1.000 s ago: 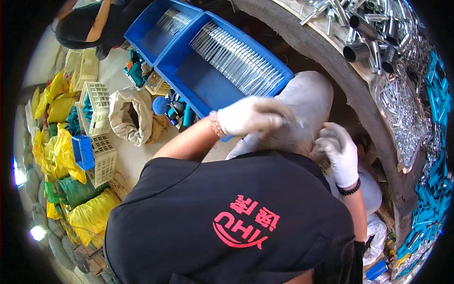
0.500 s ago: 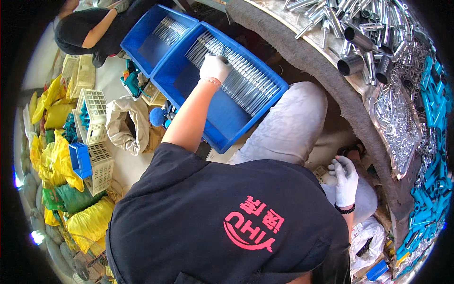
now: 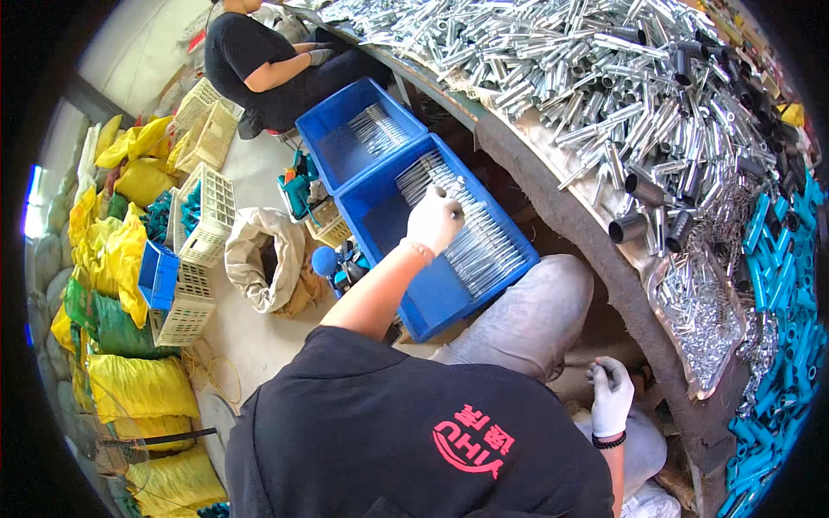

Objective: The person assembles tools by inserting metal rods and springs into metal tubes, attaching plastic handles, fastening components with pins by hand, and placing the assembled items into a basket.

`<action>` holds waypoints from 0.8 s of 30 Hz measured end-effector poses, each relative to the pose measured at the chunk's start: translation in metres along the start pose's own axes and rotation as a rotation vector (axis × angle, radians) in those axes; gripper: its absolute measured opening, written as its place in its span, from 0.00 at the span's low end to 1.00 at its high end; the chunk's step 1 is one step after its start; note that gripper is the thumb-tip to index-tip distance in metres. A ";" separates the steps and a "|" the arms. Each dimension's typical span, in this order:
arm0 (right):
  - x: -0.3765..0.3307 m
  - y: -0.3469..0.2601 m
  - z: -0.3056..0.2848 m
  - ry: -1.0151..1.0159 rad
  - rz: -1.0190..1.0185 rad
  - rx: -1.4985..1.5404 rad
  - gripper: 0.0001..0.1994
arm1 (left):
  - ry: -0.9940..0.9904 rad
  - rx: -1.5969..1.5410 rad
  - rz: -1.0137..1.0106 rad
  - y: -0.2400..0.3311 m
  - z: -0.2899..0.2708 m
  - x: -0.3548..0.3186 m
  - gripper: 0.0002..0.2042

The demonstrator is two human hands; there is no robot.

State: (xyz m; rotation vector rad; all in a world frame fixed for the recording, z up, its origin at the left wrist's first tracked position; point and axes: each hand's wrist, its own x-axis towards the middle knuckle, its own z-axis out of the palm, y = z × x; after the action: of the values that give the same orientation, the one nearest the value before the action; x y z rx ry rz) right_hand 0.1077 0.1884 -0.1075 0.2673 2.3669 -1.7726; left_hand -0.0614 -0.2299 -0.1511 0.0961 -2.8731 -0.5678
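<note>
My left hand (image 3: 434, 222), in a white glove, is over a blue plastic bin (image 3: 413, 302) in front of me. Its fingers are curled closed beside a long row of slim silvery metal rods (image 3: 484, 255); what they hold, if anything, is hidden. My right hand (image 3: 611, 399), gloved in white with greyed fingertips and a dark bead bracelet at the wrist, hovers by my right knee. Its fingers are bent in toward the thumb, and I cannot make out what is between them.
Beyond it, a second blue bin (image 3: 332, 160) holds similar rods (image 3: 377, 129). A worktable heaped with metal tubes (image 3: 596, 95) and teal parts (image 3: 773, 345) curves along the right. Leftward are an open sack (image 3: 250, 276), cream crates (image 3: 211, 229) and yellow bags (image 3: 142, 388). Another person (image 3: 250, 65) sits at upper left.
The view has tilted, so the bins appear lower and more of the table and the other person shows. My left hand has drawn slightly leftward over the rods; my right hand stays near the knee.
</note>
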 end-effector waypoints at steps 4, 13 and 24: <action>0.005 -0.042 0.009 0.051 -0.371 -0.225 0.16 | -0.122 -0.169 0.367 0.100 -0.069 -0.054 0.06; -0.012 -0.040 -0.003 0.064 -0.322 -0.298 0.12 | -0.441 -0.453 0.786 0.240 -0.044 -0.099 0.07; -0.115 0.008 -0.108 0.573 0.024 -0.173 0.08 | -1.151 -0.988 0.149 0.263 -0.008 -0.111 0.15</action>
State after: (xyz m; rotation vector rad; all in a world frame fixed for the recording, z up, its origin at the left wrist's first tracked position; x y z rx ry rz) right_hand 0.2180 0.2901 -0.0565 0.8755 2.8511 -1.6247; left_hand 0.0430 0.0218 -0.0643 -0.8245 -2.9387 -2.5457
